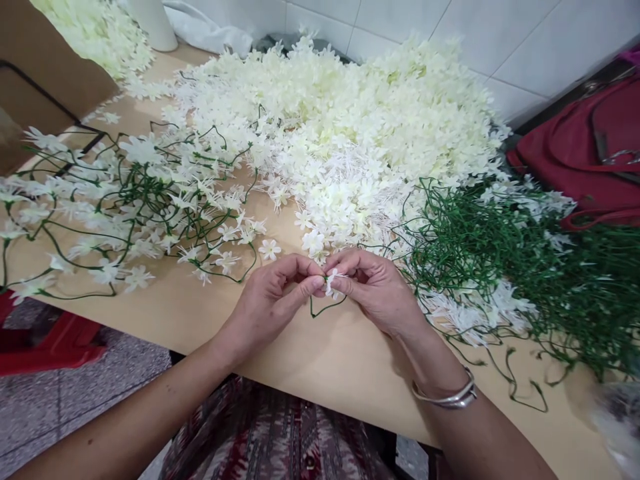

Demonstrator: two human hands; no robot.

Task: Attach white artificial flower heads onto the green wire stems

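Over the table's front part, my two hands meet fingertip to fingertip. My left hand (280, 297) pinches a thin green artificial stem (327, 308) near its end, and the stem's bent length hangs below the fingers. Between the thumb and fingers of my right hand (377, 287) is a small white artificial flower (334, 283), up against the stem. Whether the stem passes through the flower is hidden by the fingertips. A single loose white blossom (270, 249) lies just beyond my left hand.
A big heap of white and cream blossoms (350, 120) covers the table's back. Green stems (465, 233) lie tangled at right, and stems with flowers attached (140, 200) at left. Around them are a red bag (585, 147), a cardboard box (50, 67) and a red stool (55, 340).
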